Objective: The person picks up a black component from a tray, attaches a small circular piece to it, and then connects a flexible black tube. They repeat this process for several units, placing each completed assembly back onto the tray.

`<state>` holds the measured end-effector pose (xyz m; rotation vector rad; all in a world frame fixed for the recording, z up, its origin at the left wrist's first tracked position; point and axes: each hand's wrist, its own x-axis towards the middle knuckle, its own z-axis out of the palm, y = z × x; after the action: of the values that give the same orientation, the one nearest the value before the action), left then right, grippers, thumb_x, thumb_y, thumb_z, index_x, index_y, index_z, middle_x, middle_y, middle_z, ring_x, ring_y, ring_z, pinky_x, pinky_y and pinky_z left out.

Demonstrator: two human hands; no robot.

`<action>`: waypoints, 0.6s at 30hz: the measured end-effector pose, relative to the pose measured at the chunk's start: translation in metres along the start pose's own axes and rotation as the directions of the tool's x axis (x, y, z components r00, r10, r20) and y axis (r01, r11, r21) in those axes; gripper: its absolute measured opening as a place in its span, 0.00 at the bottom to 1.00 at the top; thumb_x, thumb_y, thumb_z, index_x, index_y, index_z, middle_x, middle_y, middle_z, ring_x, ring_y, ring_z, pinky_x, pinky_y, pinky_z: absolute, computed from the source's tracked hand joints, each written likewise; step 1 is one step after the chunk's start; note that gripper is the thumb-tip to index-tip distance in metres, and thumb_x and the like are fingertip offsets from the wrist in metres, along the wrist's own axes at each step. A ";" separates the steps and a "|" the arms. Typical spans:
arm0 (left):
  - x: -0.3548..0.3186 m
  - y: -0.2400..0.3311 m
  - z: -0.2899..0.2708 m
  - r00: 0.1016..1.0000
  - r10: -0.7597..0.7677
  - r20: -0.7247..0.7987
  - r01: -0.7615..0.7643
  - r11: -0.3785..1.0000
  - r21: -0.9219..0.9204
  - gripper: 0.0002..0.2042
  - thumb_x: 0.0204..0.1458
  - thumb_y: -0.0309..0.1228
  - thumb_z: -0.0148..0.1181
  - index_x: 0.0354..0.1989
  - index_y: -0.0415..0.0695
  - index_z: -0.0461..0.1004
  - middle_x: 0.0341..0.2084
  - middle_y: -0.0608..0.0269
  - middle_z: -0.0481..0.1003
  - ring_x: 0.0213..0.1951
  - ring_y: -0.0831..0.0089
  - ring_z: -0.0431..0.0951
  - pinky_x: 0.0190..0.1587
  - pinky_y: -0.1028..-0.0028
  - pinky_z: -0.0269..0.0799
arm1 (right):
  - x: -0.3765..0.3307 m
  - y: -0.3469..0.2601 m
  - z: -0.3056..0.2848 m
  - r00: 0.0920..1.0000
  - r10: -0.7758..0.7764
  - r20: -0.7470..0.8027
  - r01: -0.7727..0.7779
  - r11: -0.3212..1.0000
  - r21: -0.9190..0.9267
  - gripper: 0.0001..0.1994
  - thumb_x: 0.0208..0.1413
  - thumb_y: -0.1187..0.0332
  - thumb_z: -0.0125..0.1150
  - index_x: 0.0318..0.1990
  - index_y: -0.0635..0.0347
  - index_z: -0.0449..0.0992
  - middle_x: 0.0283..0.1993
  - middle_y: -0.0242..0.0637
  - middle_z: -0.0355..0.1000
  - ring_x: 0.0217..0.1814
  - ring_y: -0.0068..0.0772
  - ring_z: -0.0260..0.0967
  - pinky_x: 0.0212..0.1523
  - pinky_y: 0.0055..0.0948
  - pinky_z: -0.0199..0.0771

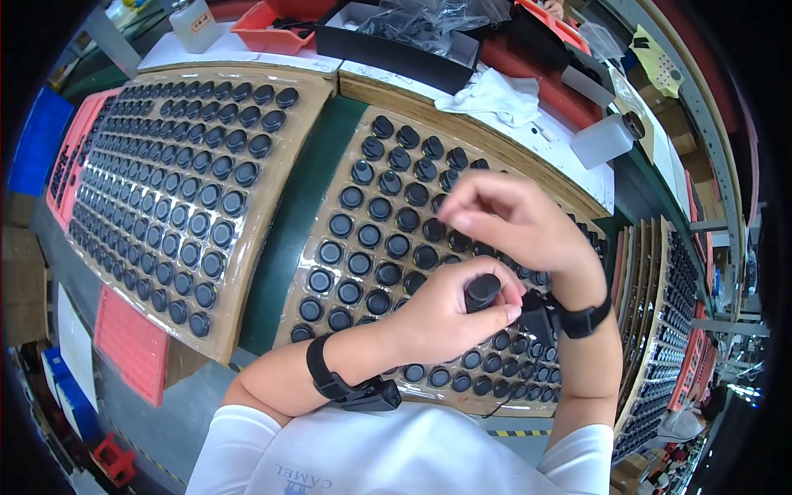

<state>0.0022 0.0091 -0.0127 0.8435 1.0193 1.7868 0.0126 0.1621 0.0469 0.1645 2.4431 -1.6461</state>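
- Lower centre of the frame: the left hand (441,318) has its grip closed around a small black cylindrical cap (482,291), holding it upright above the near tray.
- Just above it, the right hand (511,219) hovers with fingertips pinched together over the cap; whether anything sits in that grip cannot be told.
- Both wrists wear black bands.
- Judging by the pose, a cap is being fitted or checked; the next move likely calls for setting it into a free spot without knocking its neighbours.
- Under the hands, a cardboard tray (334,186) holds close rows of matching black caps; the forearms hide its near rows.
- Left of the frame, a second tray (280,177) is fully packed.
- Upper centre, on the tabletop: a white cloth (492,97), a black box (396,49), a red bin (260,29).
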 end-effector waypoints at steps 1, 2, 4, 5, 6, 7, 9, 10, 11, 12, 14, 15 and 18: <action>0.000 0.000 0.001 0.999 -0.031 -0.018 0.031 0.999 -0.014 0.02 0.51 0.22 0.55 0.31 0.38 0.69 0.30 0.63 0.72 0.30 0.81 0.71 0.37 0.79 0.68 | -0.013 -0.003 -0.005 0.998 0.018 0.063 -0.023 0.996 0.081 0.12 0.47 0.65 0.63 0.37 0.62 0.74 0.31 0.30 0.66 0.33 0.22 0.62 0.35 0.21 0.63; 0.001 -0.001 0.002 0.997 -0.064 -0.036 0.063 0.998 -0.024 0.02 0.51 0.23 0.55 0.31 0.38 0.69 0.30 0.63 0.72 0.29 0.80 0.71 0.37 0.79 0.67 | -0.023 -0.004 -0.009 0.992 0.028 0.126 -0.049 0.985 0.163 0.11 0.47 0.65 0.63 0.35 0.63 0.74 0.32 0.30 0.65 0.34 0.21 0.61 0.36 0.22 0.62; 0.003 0.001 -0.002 0.988 -0.154 0.009 0.154 0.986 -0.066 0.02 0.51 0.23 0.54 0.32 0.38 0.69 0.30 0.62 0.72 0.28 0.80 0.70 0.36 0.79 0.67 | -0.035 -0.007 -0.010 0.990 -0.016 0.137 0.006 0.997 0.072 0.11 0.48 0.65 0.63 0.35 0.64 0.74 0.33 0.30 0.65 0.34 0.21 0.61 0.36 0.22 0.62; 0.003 0.003 -0.006 0.969 -0.242 0.055 0.246 0.964 -0.098 0.03 0.52 0.23 0.54 0.32 0.38 0.69 0.31 0.61 0.72 0.28 0.79 0.70 0.35 0.79 0.67 | -0.038 -0.009 -0.009 0.986 -0.064 0.155 0.067 0.998 -0.017 0.11 0.49 0.65 0.62 0.34 0.64 0.74 0.34 0.31 0.64 0.34 0.21 0.60 0.36 0.21 0.62; 0.003 0.004 -0.008 0.940 -0.325 0.101 0.336 0.933 -0.127 0.03 0.52 0.24 0.54 0.33 0.37 0.70 0.31 0.61 0.72 0.27 0.79 0.70 0.34 0.79 0.67 | -0.040 -0.010 -0.010 0.978 -0.111 0.177 0.131 0.986 -0.103 0.11 0.49 0.64 0.62 0.33 0.64 0.74 0.35 0.31 0.64 0.35 0.21 0.60 0.37 0.21 0.62; 0.002 0.003 -0.008 0.942 -0.322 0.095 0.333 0.935 -0.127 0.03 0.52 0.24 0.54 0.33 0.37 0.70 0.31 0.61 0.72 0.27 0.79 0.70 0.34 0.79 0.67 | -0.040 -0.009 -0.010 0.976 -0.115 0.183 0.135 0.985 -0.103 0.11 0.49 0.64 0.62 0.33 0.64 0.74 0.35 0.31 0.64 0.35 0.21 0.60 0.37 0.21 0.62; 0.002 0.001 -0.008 0.947 -0.305 0.103 0.320 0.928 -0.192 0.04 0.52 0.24 0.53 0.34 0.37 0.70 0.31 0.61 0.73 0.26 0.79 0.69 0.32 0.79 0.67 | -0.039 -0.004 -0.010 0.974 -0.122 0.192 0.144 0.984 -0.105 0.12 0.48 0.64 0.63 0.34 0.65 0.74 0.36 0.31 0.64 0.35 0.21 0.60 0.37 0.21 0.62; 0.003 0.000 -0.007 0.949 -0.296 0.112 0.315 0.922 -0.224 0.05 0.52 0.24 0.53 0.35 0.37 0.70 0.31 0.61 0.73 0.26 0.79 0.69 0.30 0.80 0.66 | -0.038 -0.001 -0.010 0.974 -0.123 0.191 0.145 0.984 -0.107 0.13 0.48 0.64 0.63 0.35 0.65 0.75 0.36 0.31 0.64 0.35 0.20 0.60 0.37 0.21 0.61; 0.004 -0.001 -0.006 0.949 -0.294 0.110 0.312 0.923 -0.224 0.05 0.52 0.24 0.53 0.35 0.37 0.70 0.31 0.61 0.73 0.26 0.79 0.69 0.30 0.80 0.66 | -0.037 0.003 -0.011 0.973 -0.124 0.193 0.147 0.983 -0.108 0.13 0.48 0.64 0.63 0.35 0.65 0.75 0.36 0.31 0.64 0.35 0.20 0.60 0.37 0.21 0.61; 0.004 -0.002 -0.005 0.955 -0.280 0.098 0.296 0.922 -0.249 0.04 0.52 0.24 0.52 0.34 0.37 0.71 0.29 0.62 0.73 0.24 0.80 0.69 0.29 0.80 0.66 | -0.034 0.008 -0.011 0.980 -0.072 0.186 0.057 0.995 0.083 0.13 0.48 0.64 0.63 0.36 0.64 0.74 0.36 0.30 0.65 0.35 0.20 0.60 0.37 0.21 0.62; 0.003 -0.002 -0.005 0.965 -0.253 0.074 0.263 0.917 -0.299 0.04 0.52 0.24 0.51 0.33 0.38 0.71 0.25 0.64 0.72 0.22 0.81 0.68 0.25 0.82 0.65 | -0.025 0.018 -0.010 0.979 0.035 0.202 -0.123 0.887 0.446 0.13 0.47 0.65 0.63 0.38 0.64 0.74 0.36 0.30 0.65 0.34 0.21 0.60 0.36 0.21 0.62; 0.003 -0.001 -0.005 0.965 -0.253 0.071 0.262 0.917 -0.300 0.04 0.52 0.24 0.51 0.33 0.38 0.71 0.25 0.64 0.72 0.22 0.81 0.68 0.25 0.82 0.65 | -0.019 0.023 -0.008 0.978 0.034 0.204 -0.124 0.886 0.446 0.13 0.47 0.65 0.63 0.38 0.64 0.74 0.36 0.30 0.65 0.34 0.21 0.60 0.36 0.21 0.62; 0.004 0.007 -0.005 0.941 -0.315 0.122 0.333 0.926 -0.180 0.04 0.53 0.24 0.51 0.34 0.38 0.71 0.27 0.64 0.73 0.23 0.82 0.68 0.25 0.82 0.65 | 0.013 0.032 0.011 0.980 0.089 -0.178 -0.056 0.982 0.180 0.12 0.48 0.67 0.62 0.39 0.62 0.73 0.34 0.31 0.65 0.33 0.23 0.63 0.35 0.23 0.63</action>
<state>-0.0060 0.0092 -0.0082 0.5882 0.8491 1.5224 0.0073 0.1634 0.0107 0.4460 2.3847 -1.8891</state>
